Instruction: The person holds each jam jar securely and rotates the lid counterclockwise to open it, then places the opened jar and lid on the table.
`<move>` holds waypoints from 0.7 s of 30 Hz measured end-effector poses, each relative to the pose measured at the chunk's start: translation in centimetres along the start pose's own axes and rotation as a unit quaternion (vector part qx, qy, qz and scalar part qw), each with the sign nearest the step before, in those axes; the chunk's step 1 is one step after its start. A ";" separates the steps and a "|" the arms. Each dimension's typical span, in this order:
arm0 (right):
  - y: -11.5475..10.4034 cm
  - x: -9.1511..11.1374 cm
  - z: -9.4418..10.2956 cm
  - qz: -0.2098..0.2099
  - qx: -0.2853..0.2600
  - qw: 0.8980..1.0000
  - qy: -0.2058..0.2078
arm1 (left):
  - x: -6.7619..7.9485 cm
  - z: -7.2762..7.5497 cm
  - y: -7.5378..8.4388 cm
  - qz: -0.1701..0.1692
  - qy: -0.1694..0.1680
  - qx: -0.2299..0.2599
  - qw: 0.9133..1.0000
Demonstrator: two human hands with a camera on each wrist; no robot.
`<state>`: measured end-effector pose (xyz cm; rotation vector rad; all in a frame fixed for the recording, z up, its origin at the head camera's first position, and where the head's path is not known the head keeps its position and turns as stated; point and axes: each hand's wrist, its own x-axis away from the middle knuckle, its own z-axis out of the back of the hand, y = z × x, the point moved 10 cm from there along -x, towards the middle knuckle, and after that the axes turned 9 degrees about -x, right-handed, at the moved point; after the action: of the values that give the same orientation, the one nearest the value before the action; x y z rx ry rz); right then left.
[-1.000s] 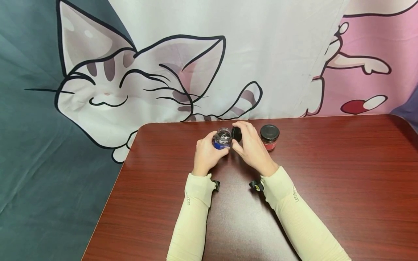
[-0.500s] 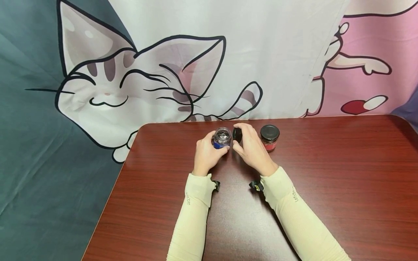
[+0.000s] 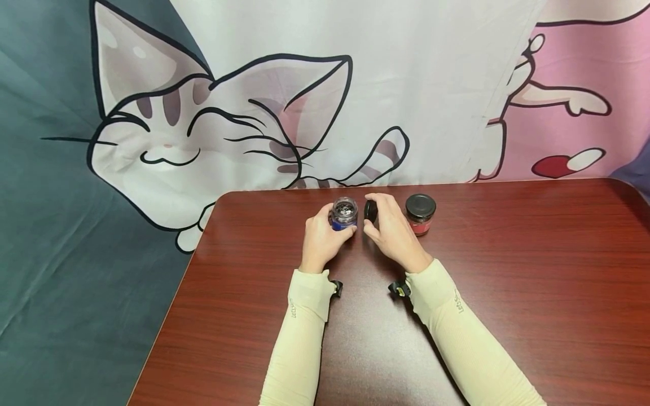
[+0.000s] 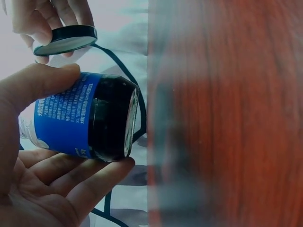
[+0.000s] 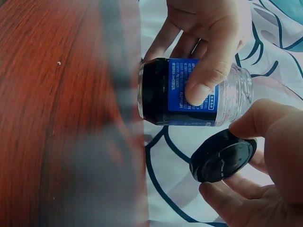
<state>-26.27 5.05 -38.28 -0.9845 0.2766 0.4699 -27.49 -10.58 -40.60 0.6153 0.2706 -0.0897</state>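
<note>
My left hand (image 3: pixel 323 239) grips a glass jar (image 3: pixel 345 213) with a blue label (image 4: pixel 64 116) and dark contents; its mouth is uncovered. In the left wrist view, the thumb lies over the label and the fingers support the other side. Just right of the jar, my right hand (image 3: pixel 393 231) pinches a black screw lid (image 3: pixel 371 211) by its rim. The lid is tilted on edge, apart from the jar; its pale inner side (image 4: pixel 66 46) shows in the left wrist view and its black top (image 5: pixel 223 156) in the right wrist view.
A second jar (image 3: pixel 420 214), with a black lid and a red label, stands right of my right hand. All this is near the back edge of the reddish-brown table (image 3: pixel 508 282). A cat-printed curtain (image 3: pixel 431 84) hangs behind it.
The gap between jar and lid has widened slightly: the lid has shifted a little right and the jar a little left. Both hands keep their holds.
</note>
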 end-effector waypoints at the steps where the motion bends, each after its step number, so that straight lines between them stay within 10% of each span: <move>1: 0.1 0.0 0.0 -0.003 -0.002 1.000 0.000 | 0.0 0.0 0.0 0.001 -0.001 0.000 1.000; 21: 1.6 0.0 -0.5 -0.050 -0.010 0.999 -0.010 | 0.0 -0.3 -0.6 0.031 -0.018 -0.008 0.999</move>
<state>-27.05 5.34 -39.75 -1.0086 0.2033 0.3912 -27.68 -10.92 -41.13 0.6053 0.2172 -0.0393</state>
